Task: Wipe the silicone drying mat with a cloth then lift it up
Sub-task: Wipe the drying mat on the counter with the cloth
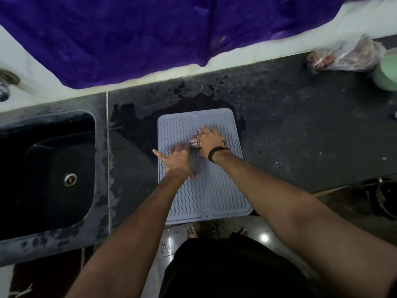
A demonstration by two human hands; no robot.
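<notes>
A grey silicone drying mat (206, 190) with wavy ridges lies flat on the dark counter, its near edge hanging a little over the counter's front. My right hand (209, 139) grips a bunched pale patterned cloth (196, 139) and presses it on the mat's upper middle. A black band circles that wrist. My left hand (179, 159) rests flat on the mat's left side with fingers spread, right beside the cloth.
A dark sink (49, 173) with a metal drain lies to the left. A wet patch (150, 119) spreads on the counter behind the mat. A plastic bag (343, 57) and a green bowl (386, 72) stand far right. A purple cloth (150, 35) hangs on the back wall.
</notes>
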